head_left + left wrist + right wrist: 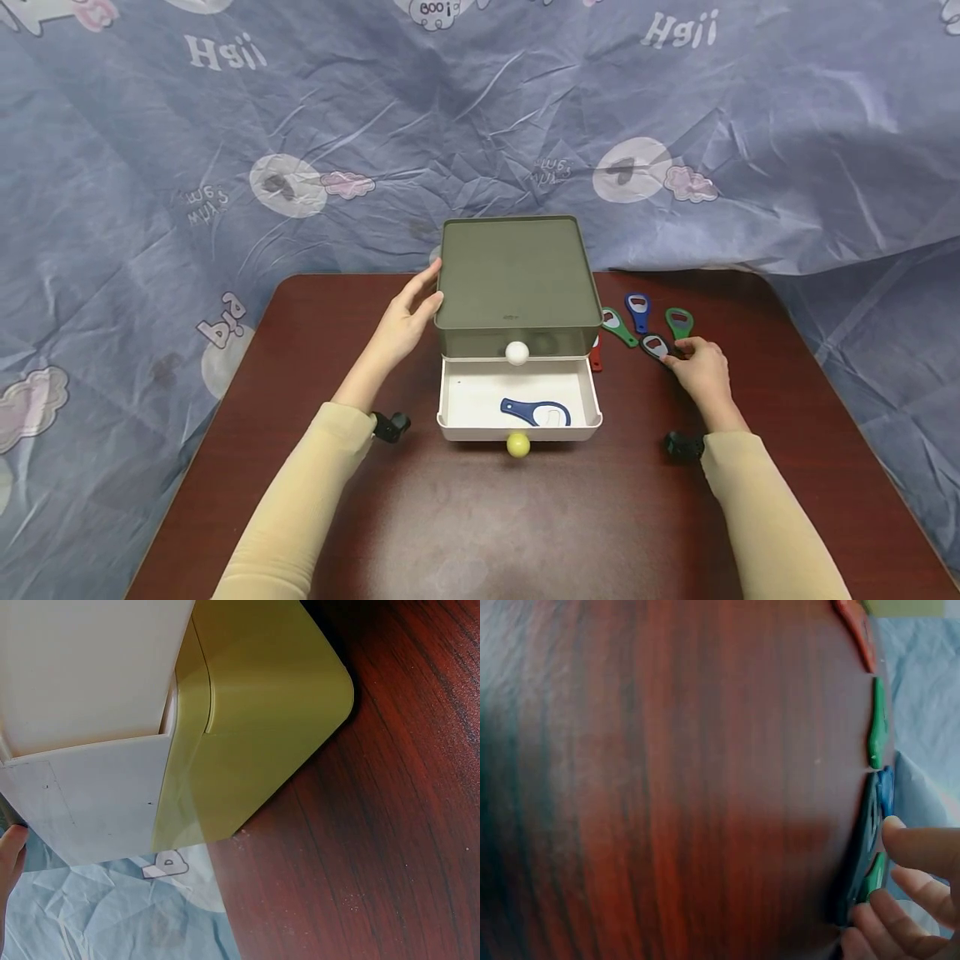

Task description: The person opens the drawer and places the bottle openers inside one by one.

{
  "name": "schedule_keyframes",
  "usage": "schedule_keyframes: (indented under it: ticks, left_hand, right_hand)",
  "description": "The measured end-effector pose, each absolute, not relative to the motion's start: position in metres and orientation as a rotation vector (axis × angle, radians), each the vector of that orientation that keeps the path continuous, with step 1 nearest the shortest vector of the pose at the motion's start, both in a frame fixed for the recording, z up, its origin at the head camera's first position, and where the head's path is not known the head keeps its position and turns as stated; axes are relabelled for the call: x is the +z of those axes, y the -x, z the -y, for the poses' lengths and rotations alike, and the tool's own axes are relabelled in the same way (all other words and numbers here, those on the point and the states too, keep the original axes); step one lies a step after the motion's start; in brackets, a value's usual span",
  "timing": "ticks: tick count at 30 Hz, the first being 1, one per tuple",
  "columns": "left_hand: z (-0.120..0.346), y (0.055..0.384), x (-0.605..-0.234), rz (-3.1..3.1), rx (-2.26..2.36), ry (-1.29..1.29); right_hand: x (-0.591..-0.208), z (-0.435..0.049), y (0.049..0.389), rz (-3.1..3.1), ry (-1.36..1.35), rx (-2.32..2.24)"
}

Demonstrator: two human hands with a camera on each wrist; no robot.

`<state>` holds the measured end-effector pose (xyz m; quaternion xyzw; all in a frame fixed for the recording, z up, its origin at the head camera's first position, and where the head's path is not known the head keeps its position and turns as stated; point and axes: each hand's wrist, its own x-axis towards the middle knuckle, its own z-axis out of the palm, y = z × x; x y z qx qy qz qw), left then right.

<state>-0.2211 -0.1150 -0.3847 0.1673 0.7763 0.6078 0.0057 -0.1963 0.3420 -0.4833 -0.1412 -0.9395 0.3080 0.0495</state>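
Observation:
A small two-drawer box with an olive-green top [517, 271] stands at mid-table, its lower white drawer [459, 408] pulled out. In that drawer lies a dark blue bottle opener [536, 410]. My left hand [401, 329] rests its extended fingers against the box's left side; one fingertip [11, 844] shows at the edge of the left wrist view. My right hand [702, 371] is over a black bottle opener [655, 346], thumb and fingertips spread apart close by it. Around it lie a blue opener [638, 310], a green opener [679, 322] and another green opener [618, 326].
A red opener [596, 354] lies partly hidden beside the box's right side. The upper drawer has a white knob [517, 353] and is pushed in; a yellow knob [518, 445] projects from the lower one. A blue patterned cloth [480, 133] hangs behind the dark red table [517, 525].

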Motion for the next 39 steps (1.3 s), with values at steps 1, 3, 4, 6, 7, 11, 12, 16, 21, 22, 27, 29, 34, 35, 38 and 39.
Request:
schedule_keyframes:
  ticks: [1,3,4,6,7,11,12,16,21,22,27,29,34,35,38,39]
  left_hand:
    - [0.115,0.221,-0.385,-2.427,1.906,-0.525]
    - [0.115,0.221,-0.385,-2.43,1.903,-0.52]
    - [0.115,0.221,-0.385,-2.43,1.902,-0.521]
    - [0.114,0.221,-0.384,-2.431,1.903,-0.518]
    - [0.114,0.221,-0.384,-2.432,1.902,-0.519]
    - [0.115,0.221,-0.383,-2.435,1.903,-0.521]
    - [0.114,0.221,-0.383,-2.433,1.906,-0.523]
    - [0.114,0.223,-0.384,-2.426,1.915,-0.524]
    - [0.115,0.223,-0.384,-2.422,1.916,-0.528]
    - [0.114,0.223,-0.384,-2.421,1.919,-0.527]
    - [0.115,0.223,-0.384,-2.419,1.933,-0.533]
    - [0.116,0.223,-0.384,-2.414,1.942,-0.534]
    - [0.116,0.224,-0.384,-2.405,1.944,-0.529]
    - [0.116,0.224,-0.384,-2.405,1.943,-0.525]
    - [0.115,0.224,-0.384,-2.406,1.936,-0.529]
    - [0.115,0.224,-0.383,-2.406,1.935,-0.533]
  right_hand:
    - [-0.484,-0.342,0.197,2.863,0.434,0.929]
    - [-0.486,-0.341,0.197,2.864,0.451,0.914]
    - [-0.487,-0.341,0.198,2.862,0.459,0.906]
    - [-0.489,-0.341,0.198,2.855,0.477,0.893]
    - [-0.49,-0.341,0.199,2.854,0.483,0.888]
    - [-0.491,-0.341,0.2,2.853,0.526,0.906]
    - [-0.491,-0.341,0.201,2.857,0.537,0.911]
    - [-0.49,-0.339,0.202,2.873,0.578,0.915]
    - [-0.489,-0.338,0.202,2.888,0.58,0.9]
    - [-0.489,-0.338,0.203,2.893,0.579,0.898]
    - [-0.484,-0.337,0.205,2.923,0.573,0.907]
    - [-0.483,-0.337,0.205,2.939,0.567,0.915]
    - [-0.479,-0.338,0.202,2.998,0.563,0.973]
    - [-0.478,-0.338,0.201,3.009,0.56,0.987]
    - [-0.475,-0.338,0.197,3.028,0.543,1.015]
    - [-0.473,-0.338,0.196,3.029,0.532,1.023]
